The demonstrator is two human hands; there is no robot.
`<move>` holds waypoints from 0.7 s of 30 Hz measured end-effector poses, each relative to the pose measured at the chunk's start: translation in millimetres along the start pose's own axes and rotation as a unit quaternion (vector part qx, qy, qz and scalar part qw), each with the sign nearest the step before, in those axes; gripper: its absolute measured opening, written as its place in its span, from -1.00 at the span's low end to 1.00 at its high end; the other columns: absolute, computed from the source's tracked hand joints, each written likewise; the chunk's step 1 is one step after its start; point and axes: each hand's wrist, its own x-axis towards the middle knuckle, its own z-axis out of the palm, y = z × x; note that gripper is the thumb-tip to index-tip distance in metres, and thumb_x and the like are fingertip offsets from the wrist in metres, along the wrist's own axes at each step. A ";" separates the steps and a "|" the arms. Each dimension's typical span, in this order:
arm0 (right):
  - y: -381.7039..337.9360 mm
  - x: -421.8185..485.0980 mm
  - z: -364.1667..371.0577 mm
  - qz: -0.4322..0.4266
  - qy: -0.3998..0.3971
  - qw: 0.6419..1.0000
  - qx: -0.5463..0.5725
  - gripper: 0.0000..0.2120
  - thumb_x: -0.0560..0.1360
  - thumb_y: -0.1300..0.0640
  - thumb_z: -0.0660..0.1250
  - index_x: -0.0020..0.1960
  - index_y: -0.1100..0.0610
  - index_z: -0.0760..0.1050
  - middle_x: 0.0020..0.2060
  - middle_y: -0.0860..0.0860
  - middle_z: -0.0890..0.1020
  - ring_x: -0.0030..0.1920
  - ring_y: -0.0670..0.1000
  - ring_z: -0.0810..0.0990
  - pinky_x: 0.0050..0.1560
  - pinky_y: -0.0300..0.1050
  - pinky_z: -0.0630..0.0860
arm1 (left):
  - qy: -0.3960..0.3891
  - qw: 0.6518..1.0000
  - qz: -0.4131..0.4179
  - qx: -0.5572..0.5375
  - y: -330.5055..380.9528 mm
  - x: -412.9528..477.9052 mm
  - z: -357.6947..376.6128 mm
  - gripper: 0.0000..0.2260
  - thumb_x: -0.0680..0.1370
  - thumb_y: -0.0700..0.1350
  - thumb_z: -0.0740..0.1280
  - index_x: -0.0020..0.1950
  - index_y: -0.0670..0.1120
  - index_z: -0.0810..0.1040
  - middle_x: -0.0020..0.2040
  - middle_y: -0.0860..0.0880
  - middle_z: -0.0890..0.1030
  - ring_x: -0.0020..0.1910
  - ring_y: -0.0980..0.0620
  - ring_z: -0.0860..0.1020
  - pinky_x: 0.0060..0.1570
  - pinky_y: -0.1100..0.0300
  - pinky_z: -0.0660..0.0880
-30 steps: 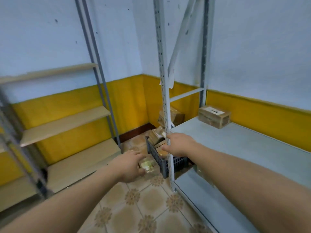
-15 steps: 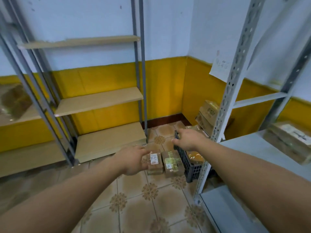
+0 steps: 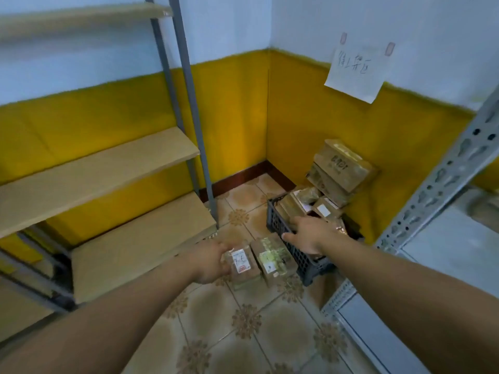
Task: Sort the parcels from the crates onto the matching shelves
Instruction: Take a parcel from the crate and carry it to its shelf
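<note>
As arms reach out, left hand [image 3: 212,261] loose, empty, by parcel [image 3: 241,263], right hand [image 3: 309,234] spread over crate [image 3: 299,255]

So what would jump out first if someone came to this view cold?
The dark crate crammed with brown parcels, on the tiled floor near the room's corner, with the right hand spread over its rim. Just left of it, the left hand is against the labelled parcel lying on the floor. A handwritten paper sign hangs high above the crate.
</note>
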 end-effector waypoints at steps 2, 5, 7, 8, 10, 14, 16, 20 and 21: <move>3.1 25.4 -0.3 0.020 -0.002 1.000 -0.013 -0.45 0.62 -0.22 0.13 0.48 0.08 0.31 0.33 0.15 0.50 0.25 0.18 0.50 0.14 0.04 0.47 | -0.013 1.000 0.009 -0.003 -11.2 32.3 -5.0 -0.45 0.58 0.17 0.24 0.52 0.02 0.25 0.48 -0.04 0.33 0.40 -0.04 0.34 0.31 0.11 0.33; 8.5 71.9 -0.8 0.045 -0.016 0.999 -0.012 -0.48 0.62 -0.20 0.13 0.47 0.06 0.31 0.30 0.14 0.52 0.22 0.18 0.52 0.05 0.02 0.45 | -0.029 0.999 0.020 0.013 -25.2 84.0 -15.2 -0.46 0.57 0.20 0.24 0.51 0.05 0.27 0.48 -0.01 0.34 0.40 -0.03 0.35 0.33 0.08 0.36; 9.7 105.6 -1.9 0.048 -0.025 0.999 -0.009 -0.48 0.62 -0.19 0.16 0.46 0.08 0.31 0.24 0.13 0.56 0.15 0.16 0.55 -0.02 -0.02 0.45 | -0.041 0.998 0.027 0.026 -33.6 115.5 -23.9 -0.45 0.59 0.18 0.22 0.53 0.03 0.23 0.50 -0.02 0.31 0.41 -0.04 0.34 0.34 0.09 0.34; 10.1 122.6 -2.7 0.047 -0.031 0.998 -0.010 -0.48 0.63 -0.19 0.17 0.46 0.10 0.32 0.17 0.13 0.58 0.08 0.15 0.56 -0.07 -0.05 0.45 | -0.044 0.998 0.032 0.032 -39.1 130.9 -28.9 -0.45 0.60 0.17 0.22 0.54 0.01 0.22 0.51 -0.02 0.30 0.42 -0.04 0.34 0.33 0.11 0.33; 8.4 151.6 -4.2 0.051 -0.049 0.997 0.009 -0.46 0.63 -0.22 0.16 0.45 0.13 0.32 0.10 0.13 0.58 0.03 0.16 0.55 -0.08 -0.03 0.48 | -0.052 0.997 0.035 0.045 -53.0 159.8 -37.7 -0.43 0.60 0.16 0.22 0.55 0.00 0.19 0.52 -0.03 0.29 0.43 -0.04 0.34 0.34 0.11 0.33; 3.8 193.8 -3.0 0.062 -0.061 0.996 0.036 -0.44 0.65 -0.21 0.12 0.49 0.14 0.29 0.30 0.17 0.51 0.23 0.19 0.52 0.16 0.08 0.54 | -0.100 0.992 0.043 0.061 -84.5 206.1 -47.5 -0.40 0.60 0.18 0.20 0.57 -0.02 0.15 0.53 -0.06 0.26 0.44 -0.07 0.32 0.36 0.06 0.33; 1.8 209.7 0.9 0.073 -0.068 0.994 0.050 -0.41 0.65 -0.24 0.06 0.49 0.16 0.29 0.33 0.19 0.48 0.25 0.19 0.50 0.19 0.06 0.51 | -0.129 0.988 0.050 0.069 -97.1 227.3 -50.1 -0.40 0.61 0.18 0.20 0.57 -0.03 0.13 0.53 -0.07 0.25 0.44 -0.07 0.31 0.37 0.06 0.32; 1.1 240.7 28.3 0.127 -0.073 0.983 0.109 -0.39 0.63 -0.27 0.09 0.50 0.13 0.28 0.39 0.16 0.45 0.31 0.18 0.47 0.20 0.02 0.47 | -0.181 0.975 0.087 0.093 -120.1 279.8 -48.4 -0.43 0.62 0.16 0.20 0.57 -0.01 0.16 0.52 -0.07 0.26 0.42 -0.06 0.34 0.36 0.07 0.33; -0.3 248.3 38.8 0.147 -0.076 0.978 0.130 -0.36 0.62 -0.28 0.09 0.53 0.12 0.25 0.42 0.15 0.43 0.34 0.18 0.46 0.24 0.03 0.47 | -0.195 0.971 0.101 0.092 -125.7 295.1 -45.6 -0.44 0.62 0.15 0.21 0.56 -0.01 0.17 0.52 -0.07 0.27 0.42 -0.05 0.35 0.35 0.07 0.34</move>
